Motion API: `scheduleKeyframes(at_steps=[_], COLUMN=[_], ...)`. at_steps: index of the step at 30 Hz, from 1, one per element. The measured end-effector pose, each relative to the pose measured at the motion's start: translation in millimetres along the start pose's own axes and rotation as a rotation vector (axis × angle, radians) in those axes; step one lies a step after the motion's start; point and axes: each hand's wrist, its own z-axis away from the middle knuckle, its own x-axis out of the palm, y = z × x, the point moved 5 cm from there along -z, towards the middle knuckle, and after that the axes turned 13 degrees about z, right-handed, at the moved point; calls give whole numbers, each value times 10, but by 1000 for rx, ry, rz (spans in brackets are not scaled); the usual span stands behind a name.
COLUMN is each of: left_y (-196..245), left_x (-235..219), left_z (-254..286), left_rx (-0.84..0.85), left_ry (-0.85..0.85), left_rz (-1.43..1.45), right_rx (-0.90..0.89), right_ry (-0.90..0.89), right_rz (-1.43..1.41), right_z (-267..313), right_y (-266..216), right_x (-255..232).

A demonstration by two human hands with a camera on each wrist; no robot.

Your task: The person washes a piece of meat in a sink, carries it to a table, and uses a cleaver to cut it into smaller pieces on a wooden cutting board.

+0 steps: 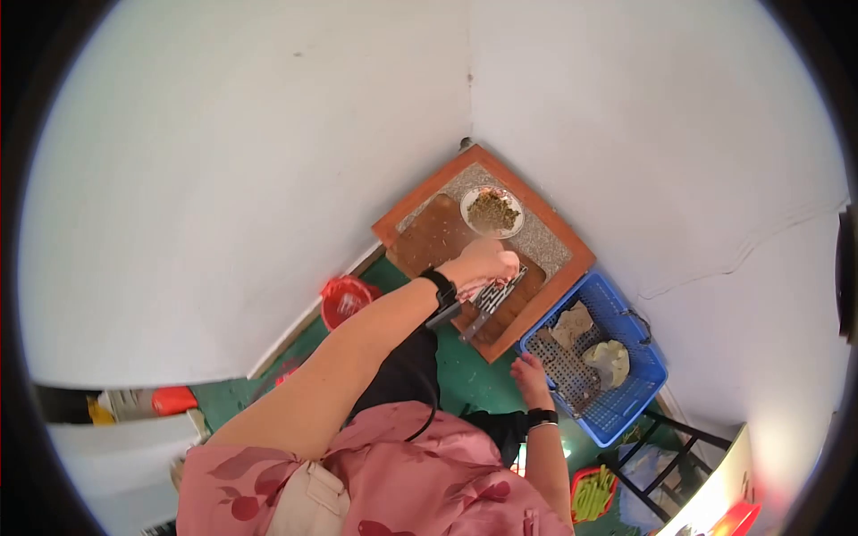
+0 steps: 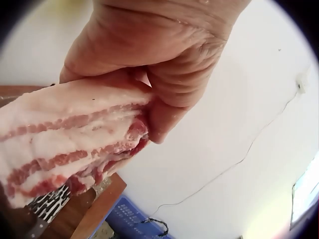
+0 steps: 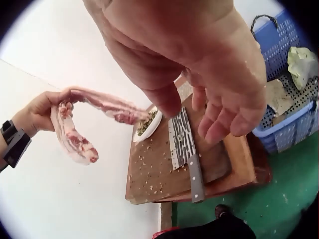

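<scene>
My left hand (image 1: 485, 261) (image 2: 164, 55) pinches a long strip of raw, fatty meat (image 2: 75, 134) (image 3: 107, 102) between thumb and fingers; in the right wrist view both ends of the strip droop from the hand. Below it on the wooden cutting board (image 1: 429, 234) (image 3: 154, 174) lies a cleaver (image 1: 500, 295) (image 3: 182, 142) with a patterned blade and grey handle. My right hand (image 1: 530, 377) (image 3: 194, 64) holds nothing, its fingers loosely bent, near the table's corner and the blue basket. A white plate (image 1: 467, 214) (image 3: 153, 128) of chopped greens stands at the board's far side.
Right of the table (image 1: 572, 261) is a blue basket (image 1: 651, 393) holding a pale leafy piece (image 1: 608, 364) and a flat brownish piece (image 1: 572, 324). A red bucket (image 1: 344, 302) stands on the green floor at left. A red basket (image 1: 592, 494) of green vegetables and a black rack are lower right.
</scene>
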Motion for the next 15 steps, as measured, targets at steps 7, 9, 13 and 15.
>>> scheduleKeyframes(at_steps=[7,9,13,15], left_y=[-590,-817,-1161,-1418], left_x=[-217,-188,-125,-50], left_z=[-443,-535,-620,-621], left_rx=[-510,-504,-539,-610], left_ry=[-261,-240,-175,-125], left_rz=[105,134,239,373], right_rx=[-83,-108,-75,-55], right_ry=[353,458,521,515], right_rz=[503,674,743,745], right_z=[-997,-1027,-1097,-1123], right_y=[162,51,-48,-95], right_x=[967,1087,1226,1268])
